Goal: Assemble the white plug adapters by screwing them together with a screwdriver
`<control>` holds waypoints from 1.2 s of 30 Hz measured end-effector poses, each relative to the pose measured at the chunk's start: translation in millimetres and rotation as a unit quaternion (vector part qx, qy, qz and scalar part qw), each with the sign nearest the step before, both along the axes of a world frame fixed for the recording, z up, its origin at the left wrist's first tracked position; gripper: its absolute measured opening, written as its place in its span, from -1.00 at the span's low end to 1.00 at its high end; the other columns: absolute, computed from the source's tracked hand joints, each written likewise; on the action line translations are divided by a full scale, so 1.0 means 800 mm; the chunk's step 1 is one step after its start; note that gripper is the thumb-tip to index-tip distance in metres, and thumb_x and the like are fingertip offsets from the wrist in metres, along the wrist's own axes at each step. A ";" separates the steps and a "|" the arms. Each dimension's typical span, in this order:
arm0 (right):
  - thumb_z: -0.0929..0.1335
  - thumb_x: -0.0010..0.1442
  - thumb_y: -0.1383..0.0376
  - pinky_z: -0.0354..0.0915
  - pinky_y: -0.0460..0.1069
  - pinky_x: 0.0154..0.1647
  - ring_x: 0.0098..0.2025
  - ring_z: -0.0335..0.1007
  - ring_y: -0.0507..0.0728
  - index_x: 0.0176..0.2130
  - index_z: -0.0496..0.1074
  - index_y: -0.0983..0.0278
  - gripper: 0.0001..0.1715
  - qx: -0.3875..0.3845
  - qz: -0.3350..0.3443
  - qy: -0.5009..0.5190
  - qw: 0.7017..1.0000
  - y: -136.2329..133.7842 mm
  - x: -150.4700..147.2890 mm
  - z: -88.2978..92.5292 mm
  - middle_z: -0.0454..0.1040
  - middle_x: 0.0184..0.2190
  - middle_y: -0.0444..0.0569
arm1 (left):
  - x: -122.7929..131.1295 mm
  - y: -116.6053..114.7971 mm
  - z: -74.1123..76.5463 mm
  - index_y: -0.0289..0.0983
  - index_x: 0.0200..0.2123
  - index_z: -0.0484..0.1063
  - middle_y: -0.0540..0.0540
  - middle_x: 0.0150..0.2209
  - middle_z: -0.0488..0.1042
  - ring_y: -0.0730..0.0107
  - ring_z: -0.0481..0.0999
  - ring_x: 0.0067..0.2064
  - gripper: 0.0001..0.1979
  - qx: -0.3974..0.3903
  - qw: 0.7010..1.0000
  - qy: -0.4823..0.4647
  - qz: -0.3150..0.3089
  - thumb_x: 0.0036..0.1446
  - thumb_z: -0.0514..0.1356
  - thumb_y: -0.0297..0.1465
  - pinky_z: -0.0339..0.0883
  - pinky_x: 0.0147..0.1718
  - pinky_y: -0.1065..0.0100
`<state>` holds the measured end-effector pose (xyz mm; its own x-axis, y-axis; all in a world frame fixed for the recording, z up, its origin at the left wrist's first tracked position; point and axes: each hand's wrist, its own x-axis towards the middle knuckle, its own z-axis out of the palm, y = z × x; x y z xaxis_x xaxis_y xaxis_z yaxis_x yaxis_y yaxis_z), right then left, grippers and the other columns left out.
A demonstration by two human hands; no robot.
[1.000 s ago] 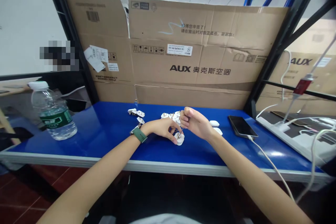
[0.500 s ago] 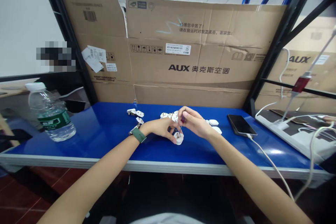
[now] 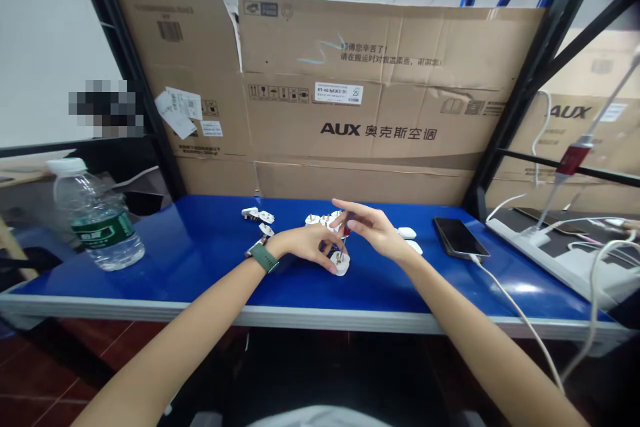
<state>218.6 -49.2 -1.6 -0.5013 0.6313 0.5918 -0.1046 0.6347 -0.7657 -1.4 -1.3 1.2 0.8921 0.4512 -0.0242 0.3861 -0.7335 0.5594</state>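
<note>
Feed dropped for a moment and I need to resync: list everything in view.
Glossy blue table: one, in front.
Clear plastic water bottle: one, green label, table's left.
White plastic plug parts: several, table's middle.
Black phone: one, cabled, right of hands.
White power strip: one, far right.
Brown cardboard boxes: several, behind table.
Thin red-handled screwdriver: one, right grip, tip in held plug.
Left hand: green watch strap, holds white round plug.
Right hand: pinches screwdriver.

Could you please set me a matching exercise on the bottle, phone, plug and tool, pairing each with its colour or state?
Things:
1 bottle
2 phone
3 plug
4 tool

States:
A black, lying flat
B thin, pinched in the right hand
C white, held by the left hand
D clear, standing upright

Pairs: 1-D, 2-A, 3-C, 4-B
</note>
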 end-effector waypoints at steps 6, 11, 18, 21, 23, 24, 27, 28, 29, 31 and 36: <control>0.50 0.21 0.08 0.41 0.08 -0.14 -0.25 0.44 0.15 0.08 0.57 0.16 -0.52 0.097 -0.165 -0.053 0.980 -0.001 -0.001 -0.001 0.57 -0.16 0.02 | -0.001 0.002 -0.003 -0.19 0.01 0.60 0.07 -0.50 0.44 0.47 0.38 -0.47 -0.41 0.009 1.000 0.005 0.013 -0.05 0.46 -0.02 0.18 -0.43 0.43; 0.23 0.46 0.08 0.39 0.12 -0.03 -0.18 0.45 0.15 0.23 0.46 0.12 -0.53 0.109 -0.139 -0.048 0.983 -0.005 0.000 0.002 0.55 -0.12 0.02 | 0.000 0.003 -0.001 -0.19 0.01 0.60 0.07 -0.50 0.43 0.48 0.37 -0.47 -0.43 -0.003 1.000 0.001 0.000 -0.03 0.45 -0.04 0.16 -0.42 0.43; 0.47 0.26 0.07 0.34 0.05 -0.30 -0.41 0.36 0.11 -0.16 0.63 0.18 -0.73 0.142 -0.223 -0.043 0.963 -0.002 -0.005 0.001 0.50 -0.36 -0.02 | 0.000 -0.002 0.002 -0.21 -0.02 0.60 0.07 -0.49 0.44 0.46 0.38 -0.47 -0.44 -0.003 1.000 0.006 0.008 -0.03 0.45 -0.03 0.16 -0.43 0.42; 0.37 0.36 0.08 0.37 0.10 -0.14 -0.27 0.44 0.15 0.04 0.58 0.16 -0.65 0.156 -0.196 -0.066 0.966 -0.007 -0.002 0.005 0.53 -0.21 0.03 | 0.000 -0.002 0.001 -0.20 -0.02 0.60 0.07 -0.50 0.43 0.46 0.38 -0.47 -0.44 -0.001 1.000 0.009 0.014 -0.04 0.45 -0.02 0.16 -0.43 0.42; 0.28 0.44 0.10 0.38 0.12 -0.03 -0.13 0.47 0.18 0.19 0.48 0.15 -0.57 0.132 -0.133 -0.065 0.980 -0.009 0.000 0.007 0.55 -0.09 0.06 | 0.000 -0.001 0.000 -0.20 -0.02 0.60 0.07 -0.50 0.43 0.46 0.38 -0.47 -0.43 0.001 1.000 0.011 0.019 -0.04 0.45 -0.02 0.15 -0.43 0.42; 0.26 0.45 0.11 0.39 0.12 -0.01 -0.10 0.48 0.18 0.21 0.46 0.16 -0.55 0.111 -0.103 -0.059 0.987 -0.008 0.001 0.006 0.56 -0.08 0.05 | 0.000 0.000 0.000 -0.20 -0.02 0.60 0.07 -0.50 0.44 0.46 0.38 -0.47 -0.43 0.003 1.000 0.011 0.019 -0.04 0.45 -0.02 0.14 -0.43 0.42; 0.34 0.39 0.13 0.43 0.09 -0.09 -0.21 0.50 0.15 0.06 0.54 0.21 -0.64 0.043 -0.066 -0.023 0.997 -0.003 0.001 0.002 0.60 -0.22 0.00 | 0.000 0.001 -0.001 -0.21 -0.03 0.60 0.07 -0.51 0.44 0.46 0.38 -0.47 -0.43 0.014 1.000 0.012 0.015 -0.04 0.45 0.00 0.14 -0.43 0.41; 0.37 0.35 0.14 0.43 0.08 -0.12 -0.25 0.50 0.15 -0.02 0.57 0.22 -0.69 0.025 -0.069 -0.008 0.997 -0.001 0.000 0.000 0.59 -0.27 -0.01 | 0.000 0.000 -0.001 -0.21 -0.04 0.60 0.07 -0.51 0.44 0.46 0.38 -0.48 -0.43 0.017 1.000 0.011 0.014 -0.04 0.45 0.00 0.14 -0.44 0.41; 0.40 0.31 0.15 0.44 0.08 -0.14 -0.27 0.50 0.15 -0.09 0.58 0.23 -0.74 0.012 -0.074 0.007 0.997 0.001 -0.002 -0.001 0.58 -0.30 -0.02 | 0.001 0.000 -0.001 -0.22 -0.04 0.60 0.08 -0.52 0.43 0.47 0.37 -0.49 -0.43 0.019 1.000 0.010 0.012 -0.05 0.45 0.00 0.13 -0.45 0.41; 0.44 0.27 0.15 0.44 0.07 -0.16 -0.30 0.50 0.14 -0.17 0.57 0.23 -0.79 -0.005 -0.084 0.028 0.996 0.004 -0.005 -0.004 0.58 -0.32 -0.04 | 0.001 -0.001 -0.001 -0.22 -0.05 0.60 0.08 -0.52 0.42 0.48 0.37 -0.50 -0.44 0.020 1.000 0.006 0.008 -0.04 0.45 -0.01 0.12 -0.46 0.42; 0.43 0.27 0.09 0.43 0.06 -0.17 -0.31 0.49 0.12 -0.08 0.52 0.23 -0.68 -0.013 -0.134 0.067 0.989 0.006 -0.009 -0.004 0.58 -0.29 -0.02 | 0.001 -0.005 0.003 -0.22 0.00 0.60 0.09 -0.53 0.38 0.49 0.34 -0.51 -0.44 0.022 1.000 0.002 -0.001 -0.01 0.44 -0.04 0.12 -0.47 0.43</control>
<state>211.4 -44.0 -5.1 -0.2313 0.7471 0.6232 -0.0372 0.6333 -0.7730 -0.6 -5.5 3.3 0.8931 0.4498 -0.0082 0.3867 -0.7583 0.5249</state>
